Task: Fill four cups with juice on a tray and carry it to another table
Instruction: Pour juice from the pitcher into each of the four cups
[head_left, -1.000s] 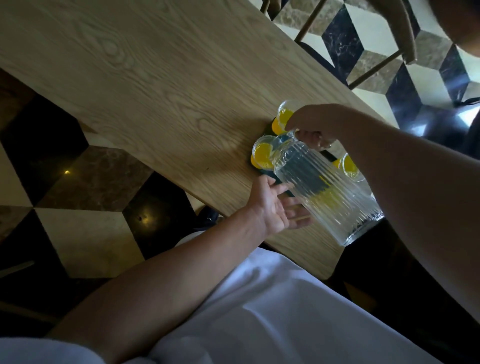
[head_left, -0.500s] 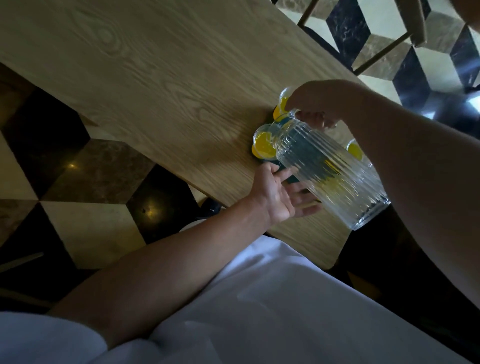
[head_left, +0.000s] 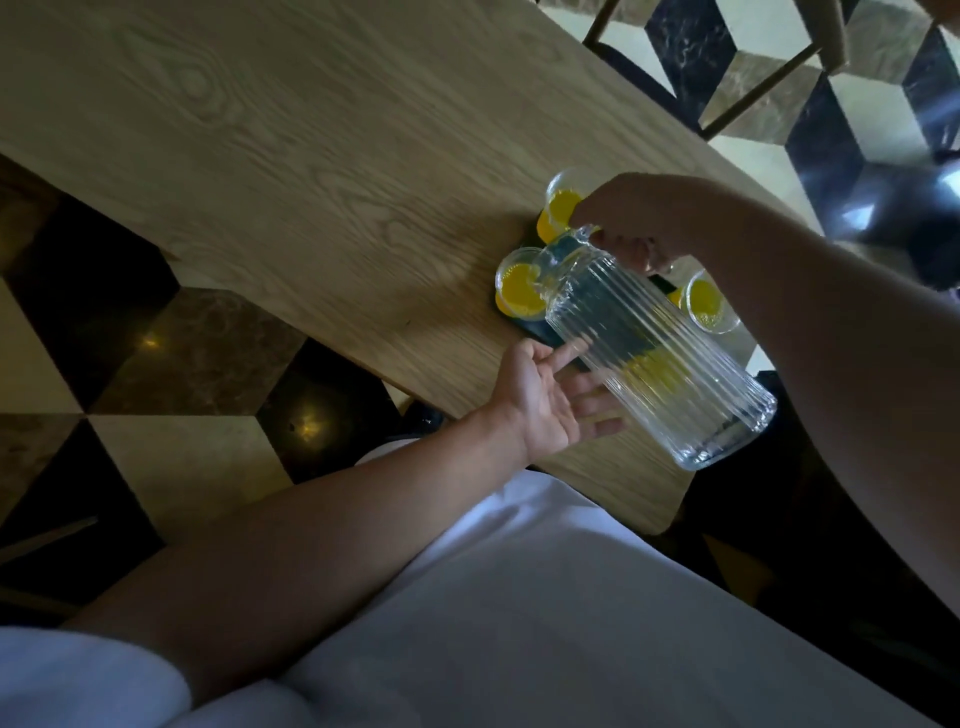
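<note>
The right hand (head_left: 631, 221) grips the neck of a ribbed glass pitcher (head_left: 654, 348), tipped over the near-left cup (head_left: 517, 283). The left hand (head_left: 545, 405), fingers spread, supports the pitcher's side. 3 juice cups show on the dark tray (head_left: 540, 332) near the table (head_left: 311, 156) edge; bare wood stretches left. No writing is readable.
</note>
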